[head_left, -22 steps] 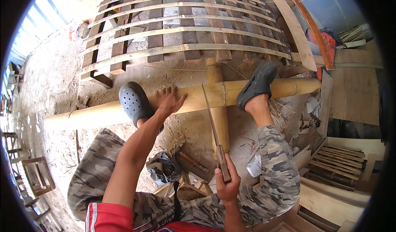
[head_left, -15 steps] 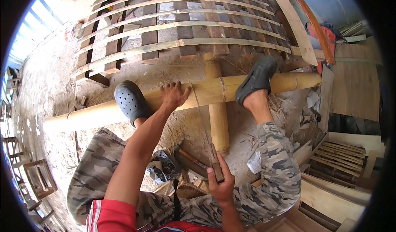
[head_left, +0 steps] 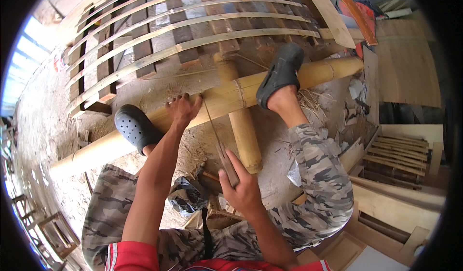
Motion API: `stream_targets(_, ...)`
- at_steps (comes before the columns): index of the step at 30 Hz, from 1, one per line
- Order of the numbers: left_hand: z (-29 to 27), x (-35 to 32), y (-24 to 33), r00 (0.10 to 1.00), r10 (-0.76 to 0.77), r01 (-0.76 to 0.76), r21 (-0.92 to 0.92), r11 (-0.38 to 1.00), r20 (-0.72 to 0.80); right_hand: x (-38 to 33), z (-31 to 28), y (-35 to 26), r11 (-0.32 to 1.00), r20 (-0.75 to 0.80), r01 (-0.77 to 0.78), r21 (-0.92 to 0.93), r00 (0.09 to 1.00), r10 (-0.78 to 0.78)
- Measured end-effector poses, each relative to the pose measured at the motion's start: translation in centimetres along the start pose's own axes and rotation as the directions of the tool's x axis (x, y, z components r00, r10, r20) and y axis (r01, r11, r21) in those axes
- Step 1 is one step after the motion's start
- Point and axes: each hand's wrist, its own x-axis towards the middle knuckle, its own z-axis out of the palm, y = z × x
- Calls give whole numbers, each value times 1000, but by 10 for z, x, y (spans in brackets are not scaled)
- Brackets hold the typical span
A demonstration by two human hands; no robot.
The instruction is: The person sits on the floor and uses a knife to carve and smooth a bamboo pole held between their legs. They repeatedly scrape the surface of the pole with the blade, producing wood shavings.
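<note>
A: Bamboo pole (head_left: 223, 98), location?
B: Aslant, near left to far right, lying across a shorter bamboo piece (head_left: 247, 148).
A: Saw (head_left: 229, 169)?
B: One; thin blade, wooden handle. Blade meets the pole left of the crossing. Depth of any cut: cannot tell.
A: Hands?
B: Left hand (head_left: 184, 111): fingers parted, laid on the pole, thumb just beside the blade. Right hand (head_left: 243, 191): closed round the saw's handle, forefinger along it.
A: Footwear?
B: Left clog (head_left: 136, 126) and right clog (head_left: 282, 73), dark, over the pole at either side.
A: Beyond?
B: Slatted frame (head_left: 183, 48), far side.
A: Risks, as judged?
B: Three. Nicked thumb, should the blade skip left on the smooth, rounded surface. Pole rolling, should a foot or the left hand ease off. Blade binding or bending, should the right hand twist the handle.
</note>
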Motion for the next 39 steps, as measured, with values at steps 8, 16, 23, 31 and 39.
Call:
stream_targets(8, -5, 2, -1, 997, -56, 58, -31, 998, 54, 7, 0, -13, 961, 79, -219, 166, 975, 209)
stream_targets(16, -2, 1, 11, 999, -31, 31, -2, 1000, 43, 79, 43, 41, 990, -26, -102, 101, 994, 105)
stream_targets(23, -3, 4, -7, 1000, -18, 18, 13, 1000, -7, -8, 30, 22, 991, -99, 14, 136, 995, 0)
stream_targets(31, -9, 3, 10, 996, 2, -1, -5, 1000, 90, 116, 81, 62, 991, -91, -42, 125, 994, 54)
stream_targets(39, -7, 3, -11, 1000, -19, 18, 37, 999, 22, -26, 42, 43, 983, -28, -152, 99, 987, 156)
